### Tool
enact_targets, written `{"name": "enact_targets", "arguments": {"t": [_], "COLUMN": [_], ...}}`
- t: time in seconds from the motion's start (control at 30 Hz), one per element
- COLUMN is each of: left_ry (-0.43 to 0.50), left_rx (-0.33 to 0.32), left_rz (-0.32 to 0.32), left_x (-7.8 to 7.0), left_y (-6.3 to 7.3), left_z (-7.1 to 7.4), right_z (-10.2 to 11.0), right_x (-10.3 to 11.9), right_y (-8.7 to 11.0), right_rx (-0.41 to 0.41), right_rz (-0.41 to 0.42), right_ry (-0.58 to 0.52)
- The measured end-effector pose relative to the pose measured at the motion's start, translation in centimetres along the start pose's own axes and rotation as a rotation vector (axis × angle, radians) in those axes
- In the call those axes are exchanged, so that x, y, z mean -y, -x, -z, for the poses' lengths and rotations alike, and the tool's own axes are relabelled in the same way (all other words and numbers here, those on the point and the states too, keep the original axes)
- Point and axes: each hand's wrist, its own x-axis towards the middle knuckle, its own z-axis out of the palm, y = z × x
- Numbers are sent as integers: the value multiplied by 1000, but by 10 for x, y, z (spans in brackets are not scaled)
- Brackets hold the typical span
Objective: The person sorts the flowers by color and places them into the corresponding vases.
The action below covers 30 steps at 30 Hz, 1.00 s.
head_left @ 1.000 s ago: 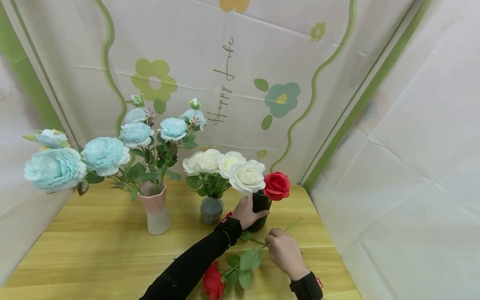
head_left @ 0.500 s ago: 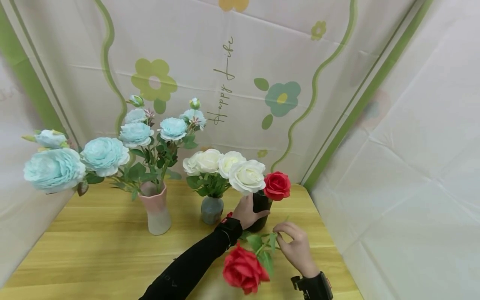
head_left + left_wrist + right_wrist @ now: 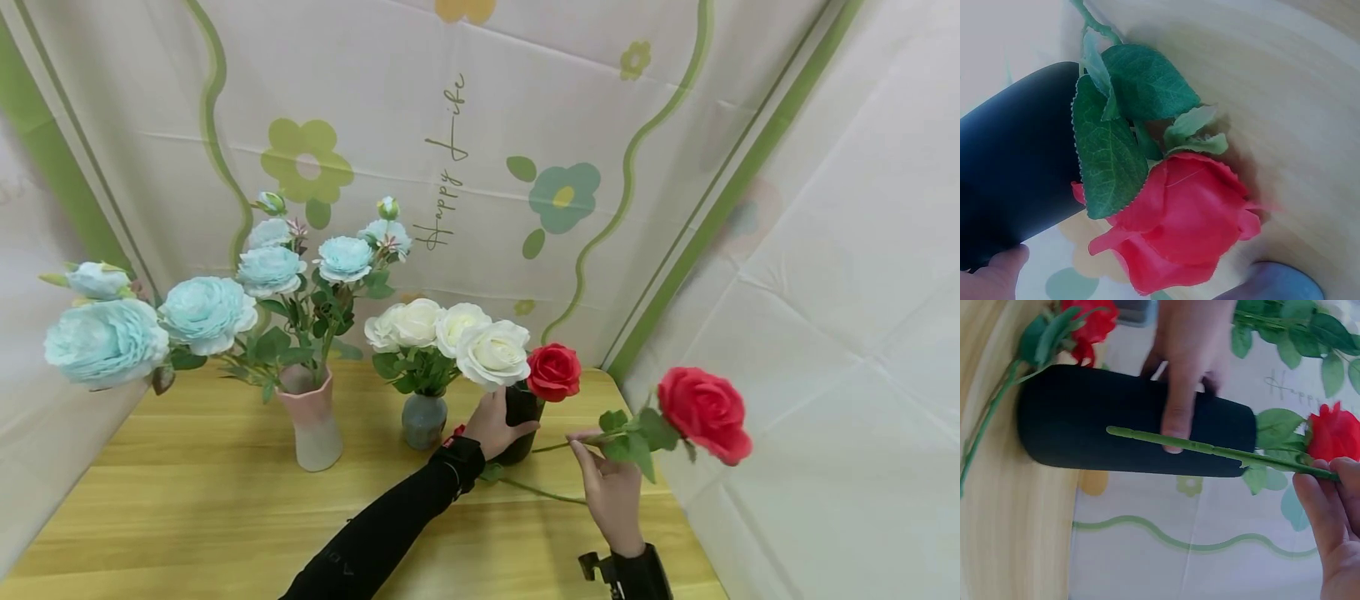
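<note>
My left hand (image 3: 495,427) grips a tall black vase (image 3: 523,408), thumb laid along its side. One red rose (image 3: 553,372) stands in that vase. My right hand (image 3: 617,496) pinches the green stem of another red rose (image 3: 705,414), its bloom out to the right and its stem pointing left toward the vase. In the right wrist view, the tip of the held stem (image 3: 1166,441) overlaps the vase's side. A third red rose (image 3: 1185,219) lies on the table beside the vase's base, seen in the left wrist view; my left arm mostly hides it in the head view.
A small grey-blue vase (image 3: 423,420) with several white roses (image 3: 493,352) stands just left of the black vase. Farther left is a pink-and-white vase (image 3: 315,425) holding light-blue flowers (image 3: 208,312). A printed curtain (image 3: 375,100) hangs behind the wooden table (image 3: 187,500).
My right hand has lifted a red rose off the table and swung its bloom from lower left to the right, stem now leftward. My left hand stays on the vase.
</note>
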Motion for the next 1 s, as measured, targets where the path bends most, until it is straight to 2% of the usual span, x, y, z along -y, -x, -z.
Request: {"name": "enact_targets", "arguments": {"t": [0.07,0.13,0.2,0.27,0.37,0.5,0.63,0.73,1.0], "left_ry": [3,10,9,2,-8,-3,12,5,6], "left_rx": [0,-4,-8,-11,-11,-14,-10,-11,-19], "left_rz": [7,8,5,-5,-16,-4,20,16,-24], "left_x": [-1,-2,-3,-2,-2,-1,-2,-3,-3], "left_y": [0,0,0,0,0,-1,-1,0,0], "left_z": [0,1,1,1,0,0,0,1,1], "right_z": [6,14,16,16,7,2,0,-1,-6], "right_x": [-13,-24,-25,-19,13,29,28,23,22], "right_y": [3,6,3,-4,-24,-39,-46,-51,-67], "right_rx": [-6,-2,2,-6,-81,-173,-256,-304,-348], "right_rz": [-26,-51,-61,-62,-82,-88,-56,-39,21], "right_ry": [-60,-75,-117,-147,-149,-159,-228,-241,-232]}}
